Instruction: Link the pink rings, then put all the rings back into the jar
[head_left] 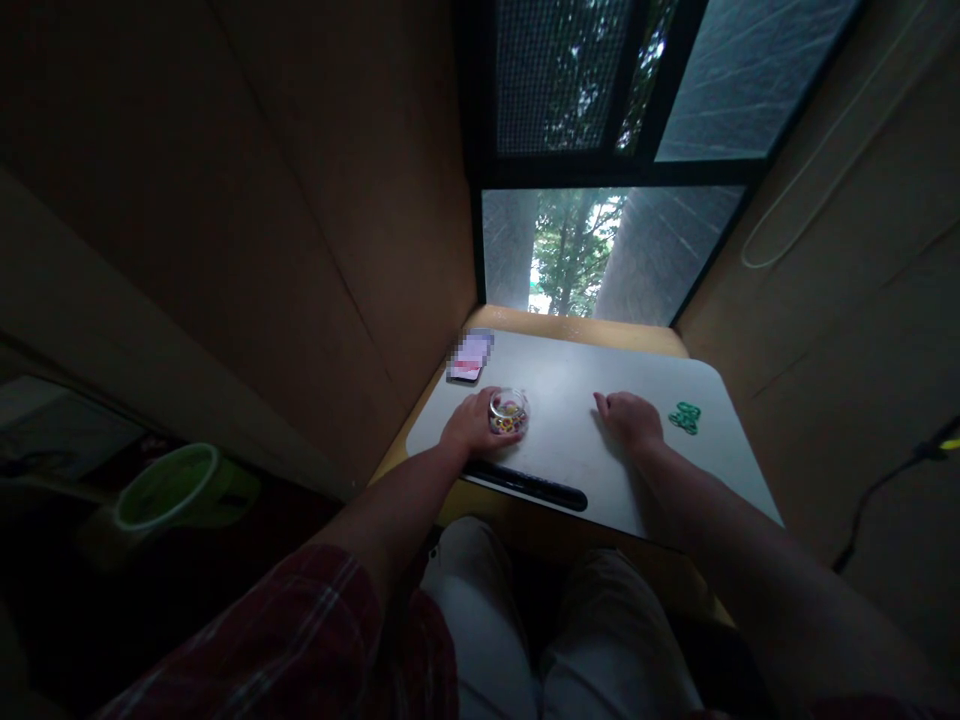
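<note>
My left hand [471, 424] is wrapped round a clear round jar [517, 399] on the white tabletop. Small coloured rings [508, 422], yellow and purple among them, lie inside; they look like little elastic bands. To the right, my right hand [631, 418] is held closed low over the tabletop, apart from the jar, with its thumb side toward it. Whatever may be in those fingers is hidden. Just right of this hand lies a small pile of green bands [685, 418].
A phone [470, 357] lies at the table's back left corner. A long black bar [529, 484] runs along the front edge of the white tabletop [562, 370]. Walls close in on both sides, with a window [574, 250] behind. A green bin [176, 490] stands at lower left.
</note>
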